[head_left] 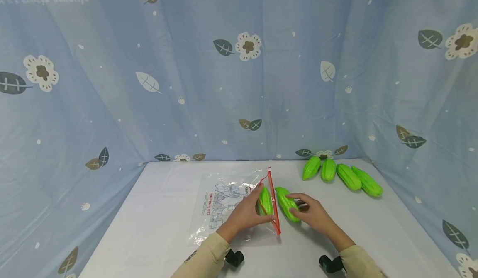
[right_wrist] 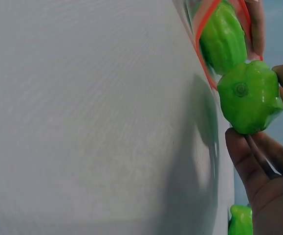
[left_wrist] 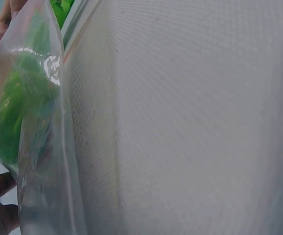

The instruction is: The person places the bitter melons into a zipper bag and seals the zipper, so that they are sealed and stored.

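A clear zip bag (head_left: 209, 203) with a red zip edge and printed figures lies on the table, its mouth parted toward the right. Inside, close to the mouth, is a green ridged gourd (head_left: 266, 201); through the plastic it also shows in the left wrist view. My left hand (head_left: 246, 212) holds the bag by its mouth, thumb and fingers spread across the red edge. Just right of that opening, a second green ridged gourd (right_wrist: 251, 98) is gripped between the thumb and fingers of my right hand (head_left: 313, 213), its end facing the bagged one.
At the back right of the white table (head_left: 157, 203) lie several more green gourds (head_left: 349, 177) in a loose row. A blue patterned curtain (head_left: 194, 83) closes off the back and sides. Dark wrist devices (head_left: 234, 258) sit under both forearms.
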`<control>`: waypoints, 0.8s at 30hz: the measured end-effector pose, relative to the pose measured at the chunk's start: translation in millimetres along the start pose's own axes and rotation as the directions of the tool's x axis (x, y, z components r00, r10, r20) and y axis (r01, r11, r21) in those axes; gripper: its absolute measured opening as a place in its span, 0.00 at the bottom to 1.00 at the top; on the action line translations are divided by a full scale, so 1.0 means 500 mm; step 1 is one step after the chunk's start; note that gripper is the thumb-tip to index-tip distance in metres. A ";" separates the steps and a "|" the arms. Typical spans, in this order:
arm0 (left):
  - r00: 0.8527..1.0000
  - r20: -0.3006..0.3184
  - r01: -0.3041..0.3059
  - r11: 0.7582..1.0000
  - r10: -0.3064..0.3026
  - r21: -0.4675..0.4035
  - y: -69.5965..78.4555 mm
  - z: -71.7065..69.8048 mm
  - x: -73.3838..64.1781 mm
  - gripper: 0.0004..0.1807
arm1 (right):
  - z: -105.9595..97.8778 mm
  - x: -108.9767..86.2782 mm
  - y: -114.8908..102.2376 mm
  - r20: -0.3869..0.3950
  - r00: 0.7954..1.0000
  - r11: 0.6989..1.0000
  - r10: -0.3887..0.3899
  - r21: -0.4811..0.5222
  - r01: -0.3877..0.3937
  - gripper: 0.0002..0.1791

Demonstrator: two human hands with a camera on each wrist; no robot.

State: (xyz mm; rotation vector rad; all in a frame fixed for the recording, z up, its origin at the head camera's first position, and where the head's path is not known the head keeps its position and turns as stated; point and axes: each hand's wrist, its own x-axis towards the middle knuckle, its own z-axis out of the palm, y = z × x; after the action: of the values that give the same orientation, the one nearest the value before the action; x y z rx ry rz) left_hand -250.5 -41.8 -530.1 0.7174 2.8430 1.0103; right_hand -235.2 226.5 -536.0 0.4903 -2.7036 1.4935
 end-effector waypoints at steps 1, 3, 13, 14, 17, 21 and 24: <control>1.000 0.001 -0.001 1.000 0.001 -0.003 0.000 0.000 0.000 0.62 | 0.001 0.001 -0.002 0.006 1.000 1.000 -0.007 0.003 0.007 0.23; 1.000 0.001 -0.004 1.000 0.004 -0.004 -0.001 0.000 0.001 0.62 | 0.004 0.003 -0.004 0.015 1.000 1.000 -0.020 0.009 0.020 0.23; 1.000 -0.001 -0.016 1.000 0.016 0.006 -0.002 -0.002 0.000 0.62 | 0.021 0.017 -0.007 0.040 0.997 0.998 -0.059 0.009 0.058 0.23; 1.000 -0.001 -0.018 1.000 0.018 0.006 -0.001 -0.001 0.000 0.62 | 0.023 0.019 -0.007 0.043 0.997 0.998 -0.058 0.009 0.057 0.23; 1.000 0.000 -0.027 1.000 0.027 -0.002 -0.001 -0.001 -0.001 0.62 | 0.028 0.022 -0.007 0.051 0.998 0.999 -0.045 0.001 0.045 0.24; 0.999 0.004 -0.032 0.999 0.032 -0.009 0.002 -0.001 -0.001 0.61 | 0.032 0.027 -0.008 0.047 0.999 1.000 -0.019 -0.016 0.020 0.24; 0.999 0.004 -0.033 0.999 0.033 -0.006 0.004 -0.001 -0.001 0.61 | 0.035 0.030 -0.010 0.036 0.999 1.000 -0.004 -0.019 0.005 0.24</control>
State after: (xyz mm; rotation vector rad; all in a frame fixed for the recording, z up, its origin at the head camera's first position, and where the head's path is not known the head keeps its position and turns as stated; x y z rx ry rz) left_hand -249.1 -40.8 -528.6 0.7669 2.8323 1.0202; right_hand -245.6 205.6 -538.8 0.5277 -2.7393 1.4703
